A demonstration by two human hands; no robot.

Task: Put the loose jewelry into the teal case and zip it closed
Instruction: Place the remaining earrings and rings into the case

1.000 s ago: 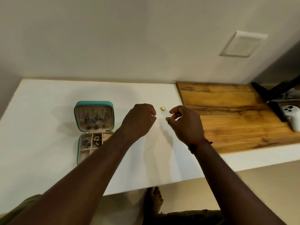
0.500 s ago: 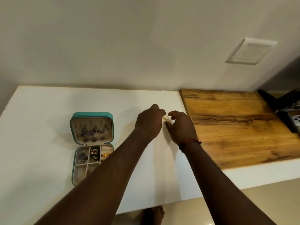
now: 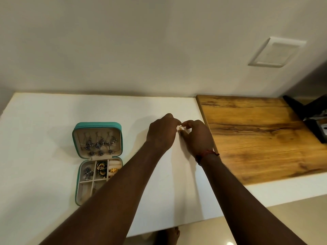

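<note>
The teal case [image 3: 76, 189] lies open on the white table [image 3: 44, 121], left of my arms. Its raised lid holds several silver earrings [image 3: 100, 144]. The tray's compartments hold a silver piece, green-and-gold pieces [image 3: 101, 169] and a gold ring [image 3: 113, 170]. A small gold jewelry piece [image 3: 180, 128] sits between my two hands just above the table. My left hand [image 3: 161, 133] has its fingers curled and its fingertips pinch the piece from the left. My right hand [image 3: 199, 137] pinches it between thumb and forefinger from the right. My left forearm hides the tray's lower right corner.
A wooden board [image 3: 265, 138] lies flat just right of my right hand. Black and metal equipment [image 3: 313, 117] stands at the far right edge. A white wall plate [image 3: 276, 52] is on the wall above. The table's front edge runs below my forearms, with a bare foot [image 3: 169, 234] under it.
The gold piece lay alone on the table between my hands. Both hands moved inward and closed on it. The view also shifted down, so the case and table sit lower.
</note>
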